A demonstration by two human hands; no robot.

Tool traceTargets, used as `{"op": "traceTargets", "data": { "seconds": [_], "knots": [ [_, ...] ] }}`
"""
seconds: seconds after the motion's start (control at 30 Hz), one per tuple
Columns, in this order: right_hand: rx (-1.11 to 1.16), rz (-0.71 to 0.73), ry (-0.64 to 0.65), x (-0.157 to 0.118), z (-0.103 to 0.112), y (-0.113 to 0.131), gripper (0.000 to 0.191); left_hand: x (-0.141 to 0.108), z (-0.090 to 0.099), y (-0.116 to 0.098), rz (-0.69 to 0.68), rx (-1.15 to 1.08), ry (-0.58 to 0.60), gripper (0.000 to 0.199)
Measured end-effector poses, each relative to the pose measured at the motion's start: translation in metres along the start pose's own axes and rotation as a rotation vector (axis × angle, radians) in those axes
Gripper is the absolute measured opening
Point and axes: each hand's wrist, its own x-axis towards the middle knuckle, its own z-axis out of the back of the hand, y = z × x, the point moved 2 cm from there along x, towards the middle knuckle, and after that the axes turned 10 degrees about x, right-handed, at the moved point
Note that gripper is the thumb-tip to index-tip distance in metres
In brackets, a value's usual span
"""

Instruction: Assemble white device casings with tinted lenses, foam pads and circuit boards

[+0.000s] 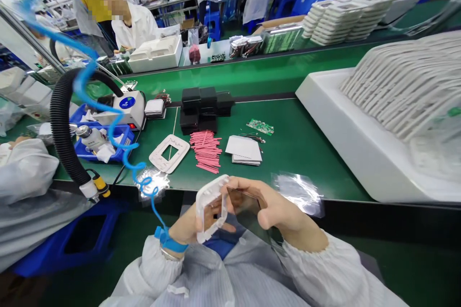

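Note:
My left hand (185, 224), with a blue strap at its wrist, grips a white plastic frame (201, 195) with a rectangular opening, tilted on its edge. Close to its right side, my right hand (272, 204) holds a thin dark transparent panel (247, 208) between thumb and fingers. Beyond the hands, a similar white frame (156, 157) lies flat on the green bench (288, 129). Pink strips (206, 152) are piled in the middle, near stacked black blocks (198, 105). White flat pieces (245, 149) and a green circuit board (260, 126) lie to their right.
A large white foam tray (331, 144) full of white parts fills the right. On the left are a black hose (59, 120), a blue bin (124, 141) and a coiled blue cord (111, 129). A co-worker (139, 24) sits across; another person's sleeve (27, 168) shows left.

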Motion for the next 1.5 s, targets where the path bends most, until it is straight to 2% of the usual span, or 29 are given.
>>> {"op": "traceTargets", "data": {
  "seconds": [0.07, 0.17, 0.23, 0.33, 0.43, 0.5, 0.67, 0.83, 0.93, 1.03, 1.13, 1.2, 1.27, 1.33, 1.4, 1.5],
  "knots": [
    [-0.019, 0.008, -0.125, 0.002, 0.0, 0.001, 0.063, 0.005, 0.003, 0.002, -0.021, -0.075, -0.018, 0.086],
    [-0.155, 0.131, -0.416, 0.007, 0.0, 0.003, 0.064, 0.014, 0.011, -0.001, -0.106, -0.141, -0.208, 0.085],
    [-0.312, 0.221, -0.556, 0.014, -0.006, 0.003, 0.064, 0.019, 0.013, -0.002, -0.134, -0.135, -0.278, 0.087],
    [-0.639, 0.318, -0.694, 0.027, -0.017, -0.001, 0.066, 0.025, 0.01, 0.0, -0.17, -0.084, -0.295, 0.086],
    [-0.944, 0.368, -0.705, 0.04, -0.025, -0.008, 0.057, 0.028, 0.009, 0.006, -0.202, -0.072, -0.325, 0.081],
    [-1.045, 0.375, -0.693, 0.045, -0.025, -0.012, 0.052, 0.028, 0.009, 0.009, -0.196, -0.074, -0.349, 0.083],
    [-1.119, 0.325, -0.683, 0.048, -0.022, -0.013, 0.049, 0.029, 0.009, 0.011, -0.207, -0.073, -0.354, 0.084],
    [-1.179, 0.287, -0.694, 0.046, -0.026, -0.012, 0.048, 0.028, 0.008, 0.013, -0.134, -0.101, -0.336, 0.084],
    [-1.163, 0.253, -0.623, 0.042, -0.02, -0.006, 0.041, 0.025, 0.013, 0.012, -0.104, -0.171, -0.298, 0.084],
    [-1.126, 0.217, -0.614, 0.037, 0.006, 0.011, 0.041, 0.021, 0.018, 0.008, -0.046, -0.278, -0.222, 0.092],
    [-1.41, 0.212, -0.731, 0.033, 0.049, 0.032, 0.058, 0.016, 0.02, 0.004, -0.017, -0.347, -0.173, 0.098],
    [-1.557, 0.134, -0.767, 0.033, 0.078, 0.04, 0.07, 0.015, 0.02, 0.003, -0.012, -0.364, -0.161, 0.099],
    [-1.57, 0.053, -0.736, 0.034, 0.101, 0.043, 0.07, 0.014, 0.019, 0.004, -0.003, -0.361, -0.147, 0.1],
    [-1.547, 0.017, -0.697, 0.035, 0.112, 0.043, 0.064, 0.013, 0.018, 0.004, -0.001, -0.351, -0.127, 0.102],
    [-1.562, 0.043, -0.722, 0.034, 0.107, 0.042, 0.062, 0.013, 0.017, 0.005, -0.011, -0.333, -0.112, 0.102],
    [-1.519, 0.191, -0.755, 0.032, 0.072, 0.036, 0.06, 0.014, 0.015, 0.006, -0.045, -0.285, -0.121, 0.099]
  ]
}}
